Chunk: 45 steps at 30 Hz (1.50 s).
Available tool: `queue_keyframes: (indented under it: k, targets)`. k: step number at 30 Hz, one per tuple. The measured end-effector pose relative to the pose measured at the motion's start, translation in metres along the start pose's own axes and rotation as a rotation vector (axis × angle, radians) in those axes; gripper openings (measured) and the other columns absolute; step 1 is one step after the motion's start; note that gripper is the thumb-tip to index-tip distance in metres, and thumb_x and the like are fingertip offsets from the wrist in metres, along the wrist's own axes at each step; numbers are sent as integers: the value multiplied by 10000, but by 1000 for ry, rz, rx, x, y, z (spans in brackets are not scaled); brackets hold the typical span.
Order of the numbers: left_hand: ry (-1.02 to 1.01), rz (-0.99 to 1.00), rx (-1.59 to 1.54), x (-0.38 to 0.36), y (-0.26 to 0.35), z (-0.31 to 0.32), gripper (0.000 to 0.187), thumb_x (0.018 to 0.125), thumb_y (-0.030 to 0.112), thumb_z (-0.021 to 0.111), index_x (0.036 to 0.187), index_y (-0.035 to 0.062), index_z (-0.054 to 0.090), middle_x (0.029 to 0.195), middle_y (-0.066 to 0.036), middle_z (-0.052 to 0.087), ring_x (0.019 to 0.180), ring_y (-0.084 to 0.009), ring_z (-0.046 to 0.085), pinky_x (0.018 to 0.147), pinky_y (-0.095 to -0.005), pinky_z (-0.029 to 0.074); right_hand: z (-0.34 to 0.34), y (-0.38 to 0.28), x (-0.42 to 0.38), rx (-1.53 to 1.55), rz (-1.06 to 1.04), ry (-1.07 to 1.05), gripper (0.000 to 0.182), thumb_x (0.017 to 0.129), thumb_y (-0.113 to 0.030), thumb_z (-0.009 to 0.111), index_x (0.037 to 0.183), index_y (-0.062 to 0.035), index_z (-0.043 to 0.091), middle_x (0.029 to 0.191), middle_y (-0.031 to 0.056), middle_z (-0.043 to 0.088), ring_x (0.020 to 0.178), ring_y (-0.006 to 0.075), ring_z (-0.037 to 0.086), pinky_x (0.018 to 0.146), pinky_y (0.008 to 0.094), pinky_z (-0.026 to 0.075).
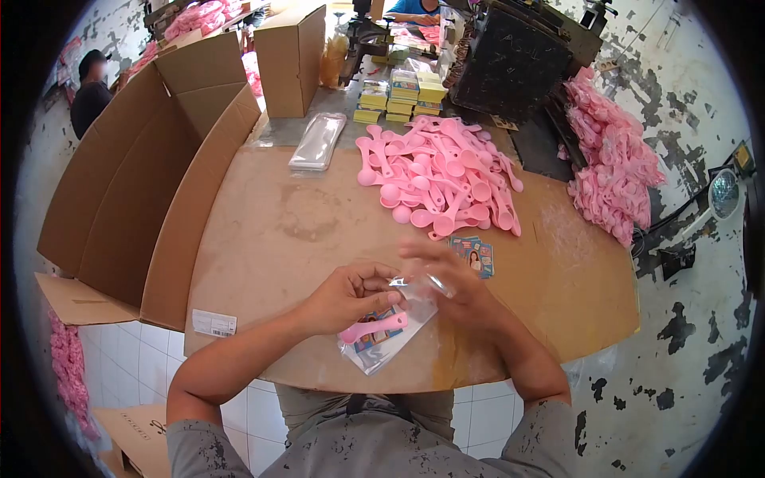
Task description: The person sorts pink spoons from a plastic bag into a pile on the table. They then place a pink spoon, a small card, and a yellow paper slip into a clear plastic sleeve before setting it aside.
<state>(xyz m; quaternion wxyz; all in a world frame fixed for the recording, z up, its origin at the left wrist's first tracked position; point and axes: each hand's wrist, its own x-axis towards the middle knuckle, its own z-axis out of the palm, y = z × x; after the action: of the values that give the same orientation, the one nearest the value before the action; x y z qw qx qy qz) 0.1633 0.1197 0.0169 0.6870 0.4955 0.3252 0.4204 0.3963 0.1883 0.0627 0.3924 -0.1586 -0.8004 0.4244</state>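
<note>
R hand [450, 279] blurred, mid-frame; printing on card [374, 333] in clear bag [406, 323] partly hidden by pink spoon [374, 327]; co-worker [416, 11] cut off, top edge.

Your left hand [362, 299] pinches, its fingers [368, 271] curled and its thumb [382, 302] extended. Your right hand [450, 283] is close beside it, blurred, its grip unclear. Your 2 bare forearms [251, 350] angle inward from bent elbows [194, 397], below short grey sleeves [205, 450].

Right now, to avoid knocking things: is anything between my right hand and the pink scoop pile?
Nothing tall is visible there; only flat picture cards lie by your right hand, at the near edge of the pink scoop pile.
</note>
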Motion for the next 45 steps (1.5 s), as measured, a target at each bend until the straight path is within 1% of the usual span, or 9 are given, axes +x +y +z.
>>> queue_keyframes:
  k: [5,8,11,20,26,29,35,41,45]
  targets:
    - [6,83,-134,-6,14,13,397,1038,139,679,1397,13,568,1320,-116,686,1188,-158,662,979,-339,538,-23,-18,8,-56,-175,-197,223,815,26,802,1020,-57,773,1258,109,701,1255,308,634,1034,430,510]
    - [111,452,458,-7,12,8,491,1000,151,720,1444,39,542,1433,-119,601,1329,-232,591,1110,-413,491,-34,-61,28,-176,-286,-217,199,815,-15,810,1003,-67,772,1151,81,725,1172,282,667,964,416,527]
    - [-3,440,277,-12,16,12,543,957,183,770,1444,53,567,1394,-119,641,1358,-237,564,1126,-416,455,-33,-95,35,-815,-221,-303,168,820,-45,808,980,-70,766,1033,63,721,1033,235,696,846,387,535]
    - [135,490,529,-18,23,20,443,982,146,743,1390,32,613,1303,-120,715,1104,-209,726,965,-368,561,-14,-86,43,-417,121,-153,115,915,-87,779,986,-5,740,758,69,661,679,172,673,598,300,506]
    - [180,394,228,-18,19,22,363,1054,57,621,1412,14,572,1087,-121,778,1033,-138,736,889,-282,592,7,-64,40,-460,-10,101,156,901,-55,774,1049,-35,728,963,83,692,832,185,692,694,326,525]
    - [232,354,291,-18,18,20,395,1034,39,640,1420,3,561,1012,-113,792,930,-107,737,782,-260,597,11,-53,38,-806,-347,87,218,839,-36,789,1045,-57,719,1084,81,675,988,232,681,805,365,518]
    - [300,435,569,-21,14,21,483,984,39,696,1440,-17,548,934,-109,800,756,-70,706,620,-250,551,27,-44,36,-1111,-476,-2,295,768,-98,791,1041,-32,702,1102,74,661,1036,253,652,910,392,481]
    - [268,449,832,-20,15,20,530,969,77,730,1463,10,549,912,-89,811,679,-70,703,591,-259,547,22,-32,40,-1107,-268,-77,242,807,-73,704,1039,-28,652,1015,96,628,962,261,637,865,395,495]
    - [238,351,565,-16,22,15,490,1015,74,678,1482,22,538,992,-117,807,819,-92,729,708,-261,577,-28,-33,36,-500,191,131,80,926,-85,614,970,-18,616,905,73,609,833,177,619,715,340,491]
